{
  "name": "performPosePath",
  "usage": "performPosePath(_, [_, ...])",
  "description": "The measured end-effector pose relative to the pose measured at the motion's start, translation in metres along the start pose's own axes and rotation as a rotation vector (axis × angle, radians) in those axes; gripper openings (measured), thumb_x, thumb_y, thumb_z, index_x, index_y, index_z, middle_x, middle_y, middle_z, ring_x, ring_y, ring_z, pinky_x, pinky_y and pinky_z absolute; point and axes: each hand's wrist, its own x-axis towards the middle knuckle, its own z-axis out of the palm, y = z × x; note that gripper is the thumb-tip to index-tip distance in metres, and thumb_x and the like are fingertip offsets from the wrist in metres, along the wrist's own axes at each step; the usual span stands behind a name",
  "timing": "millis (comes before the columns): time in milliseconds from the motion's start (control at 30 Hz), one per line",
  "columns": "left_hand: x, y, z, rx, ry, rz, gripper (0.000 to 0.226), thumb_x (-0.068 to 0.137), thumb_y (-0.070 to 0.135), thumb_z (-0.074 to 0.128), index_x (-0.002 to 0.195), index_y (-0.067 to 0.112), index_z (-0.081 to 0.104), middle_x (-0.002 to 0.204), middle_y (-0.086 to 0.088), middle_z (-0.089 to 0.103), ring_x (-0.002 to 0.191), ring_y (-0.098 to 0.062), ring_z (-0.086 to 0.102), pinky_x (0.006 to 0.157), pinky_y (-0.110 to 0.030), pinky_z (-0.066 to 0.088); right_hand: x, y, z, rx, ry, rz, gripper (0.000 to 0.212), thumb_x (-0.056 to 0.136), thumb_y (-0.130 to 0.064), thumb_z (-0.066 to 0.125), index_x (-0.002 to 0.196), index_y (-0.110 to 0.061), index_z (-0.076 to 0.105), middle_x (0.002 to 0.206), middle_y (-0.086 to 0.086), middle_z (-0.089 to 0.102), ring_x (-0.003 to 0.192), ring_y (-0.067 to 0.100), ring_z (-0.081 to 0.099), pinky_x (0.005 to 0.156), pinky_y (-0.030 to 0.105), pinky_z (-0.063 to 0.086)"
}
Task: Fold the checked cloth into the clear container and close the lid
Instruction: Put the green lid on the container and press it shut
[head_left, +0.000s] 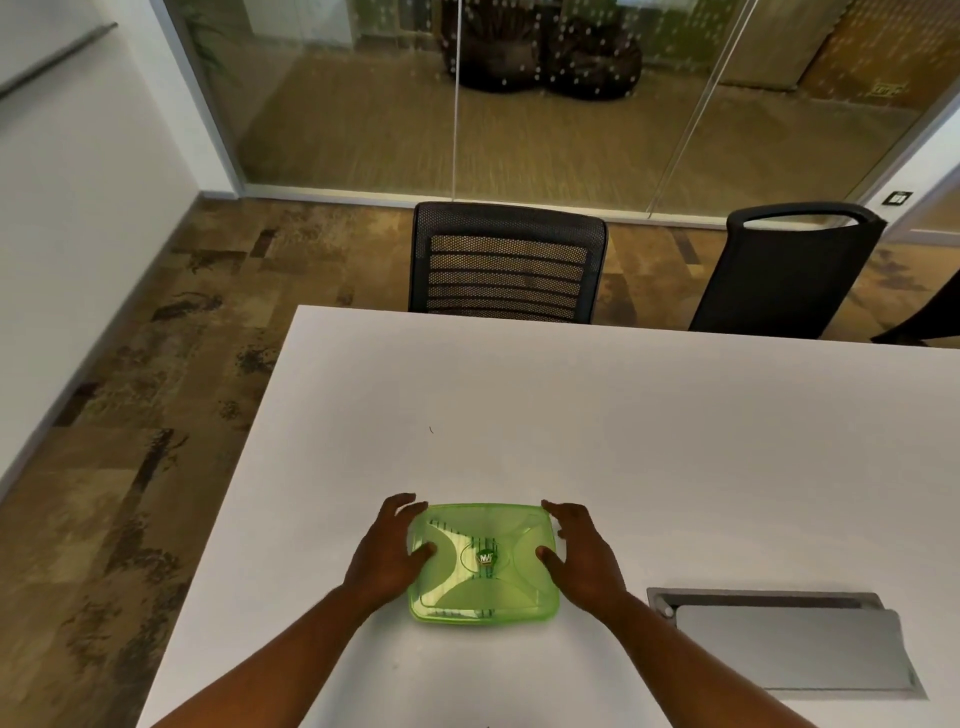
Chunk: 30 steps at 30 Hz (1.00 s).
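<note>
Container (483, 564) sits between the two hands near the table's (675, 441) near edge, with the lid (467, 525) on top of it. Left hand (387, 553) clasps its left side: fingers curl round the far left corner and the thumb presses on the lid. Right hand (582, 558) mirrors it on the right side, fingers at the far right corner, thumb lying on the lid. Both hands are spread against the box rather than clenched.

The lid is translucent green, rounded at the corners, with moulded curved panels and a small round label at its middle. Through it, dark stripes of the cloth (457, 535) show faintly inside, mostly toward the left and centre.

How the cloth is folded cannot be made out through the tinted plastic, nor whether the lid is fully snapped down all round. The container's clear walls are mostly hidden under the lid and hands. To the right, a grey hatch (789, 644) is set into the table. Two black chairs (506, 262) stand at the far side.
</note>
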Motion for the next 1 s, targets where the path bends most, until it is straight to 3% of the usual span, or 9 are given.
performPosePath(67, [-0.004, 0.0, -0.005, 0.138, -0.185, 0.098, 0.096, 0.076, 0.052, 0.077, 0.155, 0.031, 0.027, 0.159, 0.026, 0.012, 0.141, 0.002, 0.021, 0.113, -0.03, 0.037, -0.002, 0.004, -0.004, -0.075, -0.088, -0.106, 0.086, 0.081, -0.058, 0.066, 0.155, -0.031, 0.031, 0.157, -0.016, 0.03, 0.135, 0.006, 0.045, 0.104, 0.029, 0.047])
performPosePath(167, [-0.006, 0.004, -0.015, 0.35, -0.375, 0.157, 0.123, 0.068, 0.06, 0.079, 0.159, 0.028, 0.002, 0.163, 0.023, -0.012, 0.149, -0.002, -0.009, 0.12, -0.032, 0.024, -0.002, 0.006, -0.016, -0.169, -0.214, -0.16, 0.114, 0.07, -0.079, 0.065, 0.161, -0.034, 0.012, 0.165, -0.027, 0.003, 0.147, -0.001, 0.02, 0.114, 0.03, 0.038])
performPosePath(333, [-0.007, 0.011, -0.018, 0.566, -0.401, 0.162, 0.143, 0.06, 0.056, 0.086, 0.158, 0.021, -0.012, 0.165, 0.01, -0.022, 0.156, -0.017, -0.006, 0.125, -0.037, 0.017, -0.001, 0.005, -0.03, -0.375, -0.371, -0.204, 0.141, 0.054, -0.087, 0.068, 0.159, -0.036, -0.011, 0.164, -0.027, -0.019, 0.153, 0.004, 0.005, 0.114, 0.038, 0.039])
performPosePath(467, [-0.013, 0.012, -0.005, 0.57, -0.323, 0.15, 0.148, 0.055, 0.041, 0.093, 0.159, 0.018, -0.011, 0.166, 0.007, -0.023, 0.156, -0.019, 0.0, 0.122, -0.041, 0.026, -0.001, 0.001, -0.03, -0.427, -0.349, -0.214, 0.143, 0.053, -0.088, 0.067, 0.159, -0.034, -0.012, 0.167, -0.021, -0.015, 0.154, 0.009, 0.01, 0.11, 0.042, 0.042])
performPosePath(633, [-0.01, 0.02, 0.001, 0.666, -0.272, 0.131, 0.15, 0.051, 0.033, 0.096, 0.159, 0.011, -0.005, 0.168, -0.003, -0.013, 0.156, -0.024, 0.009, 0.122, -0.039, 0.022, -0.002, -0.006, -0.03, -0.519, -0.332, -0.22, 0.145, 0.052, -0.087, 0.067, 0.161, -0.028, -0.007, 0.17, -0.012, -0.004, 0.152, 0.017, 0.018, 0.106, 0.044, 0.043])
performPosePath(733, [-0.009, 0.025, 0.006, 0.756, -0.27, 0.117, 0.151, 0.051, 0.036, 0.097, 0.158, 0.009, -0.006, 0.168, -0.006, -0.013, 0.156, -0.025, 0.007, 0.124, -0.044, 0.015, -0.002, -0.005, -0.03, -0.534, -0.327, -0.215, 0.143, 0.054, -0.09, 0.064, 0.161, -0.028, -0.009, 0.17, -0.011, -0.006, 0.155, 0.017, 0.011, 0.107, 0.044, 0.042])
performPosePath(833, [-0.001, 0.033, 0.001, 0.797, -0.275, 0.139, 0.15, 0.05, 0.038, 0.097, 0.158, 0.008, -0.003, 0.169, -0.008, -0.01, 0.155, -0.027, 0.012, 0.123, -0.045, 0.018, 0.001, -0.005, -0.032, -0.535, -0.332, -0.176, 0.141, 0.057, -0.089, 0.065, 0.16, -0.028, -0.01, 0.169, -0.011, -0.012, 0.157, 0.02, 0.002, 0.111, 0.046, 0.039])
performPosePath(933, [0.006, 0.033, -0.006, 0.799, -0.304, 0.173, 0.151, 0.05, 0.044, 0.095, 0.158, 0.008, -0.003, 0.169, -0.008, -0.009, 0.155, -0.029, 0.011, 0.123, -0.046, 0.02, 0.001, -0.01, -0.03, -0.562, -0.335, -0.166, 0.14, 0.061, -0.081, 0.071, 0.161, -0.024, -0.007, 0.17, -0.009, -0.013, 0.157, 0.021, -0.006, 0.118, 0.052, 0.031])
performPosePath(1000, [0.005, 0.034, -0.006, 0.826, -0.343, 0.179, 0.15, 0.055, 0.052, 0.092, 0.158, 0.007, -0.008, 0.168, -0.009, -0.013, 0.156, -0.031, -0.003, 0.125, -0.05, 0.009, -0.001, -0.016, -0.025, -0.541, -0.33, -0.168, 0.139, 0.063, -0.07, 0.079, 0.161, -0.023, -0.007, 0.169, -0.008, -0.014, 0.156, 0.019, -0.015, 0.123, 0.059, 0.015])
